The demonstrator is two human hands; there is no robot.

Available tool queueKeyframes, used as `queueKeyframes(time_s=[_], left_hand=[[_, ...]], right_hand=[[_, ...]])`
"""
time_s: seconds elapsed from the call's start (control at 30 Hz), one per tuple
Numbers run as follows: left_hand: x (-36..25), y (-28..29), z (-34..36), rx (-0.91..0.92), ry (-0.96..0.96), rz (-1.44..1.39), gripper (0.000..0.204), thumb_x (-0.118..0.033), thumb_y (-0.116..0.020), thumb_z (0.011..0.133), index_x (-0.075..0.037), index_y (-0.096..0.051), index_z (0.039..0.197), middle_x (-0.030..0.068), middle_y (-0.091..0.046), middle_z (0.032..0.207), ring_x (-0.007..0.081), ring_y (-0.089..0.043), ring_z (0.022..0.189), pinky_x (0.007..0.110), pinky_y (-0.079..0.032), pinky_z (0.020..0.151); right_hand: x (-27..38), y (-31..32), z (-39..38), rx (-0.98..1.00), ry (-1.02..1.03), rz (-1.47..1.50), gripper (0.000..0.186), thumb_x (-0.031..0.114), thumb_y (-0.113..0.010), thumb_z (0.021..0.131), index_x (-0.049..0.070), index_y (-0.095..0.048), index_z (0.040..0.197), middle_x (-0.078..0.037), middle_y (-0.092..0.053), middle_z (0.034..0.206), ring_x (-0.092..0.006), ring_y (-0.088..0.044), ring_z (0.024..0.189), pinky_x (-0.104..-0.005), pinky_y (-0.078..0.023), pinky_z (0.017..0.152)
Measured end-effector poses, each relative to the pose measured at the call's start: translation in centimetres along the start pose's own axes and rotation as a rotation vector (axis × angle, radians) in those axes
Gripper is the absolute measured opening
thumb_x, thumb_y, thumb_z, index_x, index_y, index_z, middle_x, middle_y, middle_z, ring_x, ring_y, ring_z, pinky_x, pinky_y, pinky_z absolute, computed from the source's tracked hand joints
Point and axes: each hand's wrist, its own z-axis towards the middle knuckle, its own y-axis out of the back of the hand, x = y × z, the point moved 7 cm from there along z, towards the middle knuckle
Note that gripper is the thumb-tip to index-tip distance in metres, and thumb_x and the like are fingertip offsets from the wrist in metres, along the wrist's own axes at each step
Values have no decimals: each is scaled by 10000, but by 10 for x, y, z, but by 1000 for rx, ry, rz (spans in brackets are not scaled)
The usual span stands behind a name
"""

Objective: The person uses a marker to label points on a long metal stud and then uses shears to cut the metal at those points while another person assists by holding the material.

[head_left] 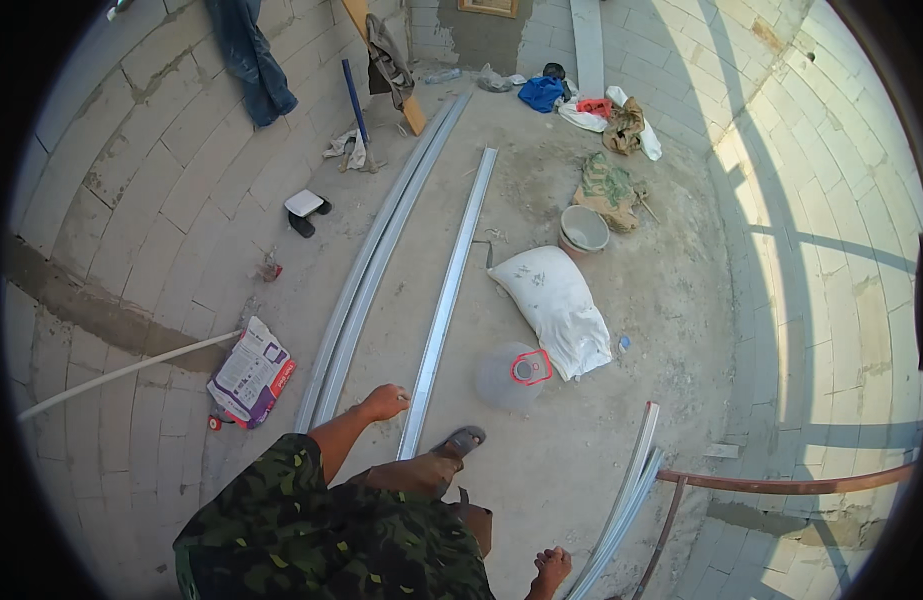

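Head view: both hands free-hanging among metal channels on the floor (541,465).
The left hand (386,402), its fingers loosely curled, hovers near a single channel (452,290), beside a paired set (369,265); nothing shows in it. The right hand (552,566), fingers half bent, is just beside a channel bundle (627,505); whether it grips anything, I cannot tell. A sandalled foot (464,441) is by the single channel's near end. The step looks like moving between the channels; taking one up would call for bending, lowering a hand and opening its fingers.
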Motion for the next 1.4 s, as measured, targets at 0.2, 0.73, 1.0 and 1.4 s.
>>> queueKeyframes(time_s=[0.2, 0.73, 1.0, 1.4], left_hand=[[1, -36, 1, -119, 130, -175, 345, -298, -619, 790, -46, -721, 1001, 185, -686, 1048, 342, -637, 1005, 400, -484, 916], [-30, -195, -196, -796, 601, -635, 246, -250, -618, 797, -59, -709, 924, 191, -685, 931, 358, -650, 885, 422, -500, 811], [-40, -352, -272, -965, 973, -1036, 253, -232, -623, 809, -12, -696, 911, 116, -649, 678, 192, -622, 516, 341, -520, 545], [-38, -324, -252, -980, 812, -1419, 230, -168, -603, 853, -3, -651, 1006, 102, -631, 719, 161, -605, 552, 275, -473, 442]], right_hand=[[52, -45, 50, 280, 147, -343, 267, 183, -531, 924, -55, -561, 1043, -117, -600, 785, -200, -619, 609, -304, -490, 486], [234, -81, 331, 1224, 1393, -1524, 179, 62, -583, 836, -50, -606, 974, -143, -594, 755, -256, -600, 661, -388, -517, 564], [355, -209, 306, 624, 343, -1175, 157, 177, -513, 880, 45, -549, 802, -59, -513, 644, -207, -515, 493, -323, -388, 397], [191, -312, 89, 1315, 1027, -1403, 320, 322, -591, 873, 23, -672, 957, -241, -661, 923, -435, -624, 917, -484, -497, 803]])
